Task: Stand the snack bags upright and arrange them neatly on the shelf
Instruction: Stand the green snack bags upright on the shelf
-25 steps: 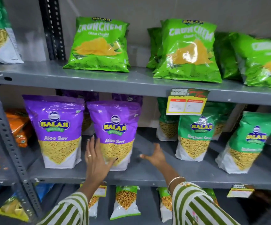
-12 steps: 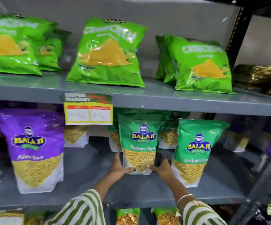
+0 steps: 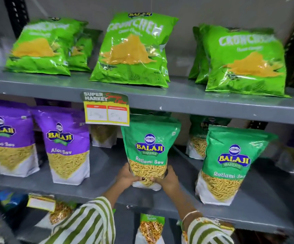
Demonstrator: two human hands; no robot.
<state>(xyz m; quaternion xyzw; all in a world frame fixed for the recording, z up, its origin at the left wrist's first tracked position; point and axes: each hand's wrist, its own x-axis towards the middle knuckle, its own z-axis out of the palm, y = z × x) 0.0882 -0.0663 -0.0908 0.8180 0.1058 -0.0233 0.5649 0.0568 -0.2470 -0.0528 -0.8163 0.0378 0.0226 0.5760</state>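
Head view: both hands clamp the base of one green Ratlami Sev bag (image 3: 149,150) on the middle shelf (image 3: 107,187). Left hand (image 3: 127,176) wraps the bag's lower left corner, fingers curled round the front, thumb side twd the clear window. Right hand (image 3: 167,178) grips the lower right corner, mirror posn; fingertips of both nearly meet at the bag's front centre. Bag upright, label fwd, bottom at or just on the shelf deck, can't tell if fully seated. Striped green/white sleeves on both arms; bangle (image 3: 190,214) on right wrist. Just right of the held bag, a 2nd Ratlami Sev bag (image 3: 229,164) stands upright near the front edge, leaning slightly left at top. Behind, between these two, a 3rd green bag (image 3: 198,140) stands further back, partly hidden. Left of the grip, apart by a bare gap of shelf, two purple Aloo Sev bags: near one (image 3: 65,145) upright, far-left one (image 3: 10,138) upright, cropped by frame edge. Price tag (image 3: 105,108), yellow w/ "SUPER MARKET" header, hangs from the upper shelf lip, overlapping the held bag's top left. Upper shelf (image 3: 178,99): three groups of green Crunchem bags (image 3: 134,50), all leaning back, not flat. Lower shelf: small bags (image 3: 150,229), partly visible, blurred.
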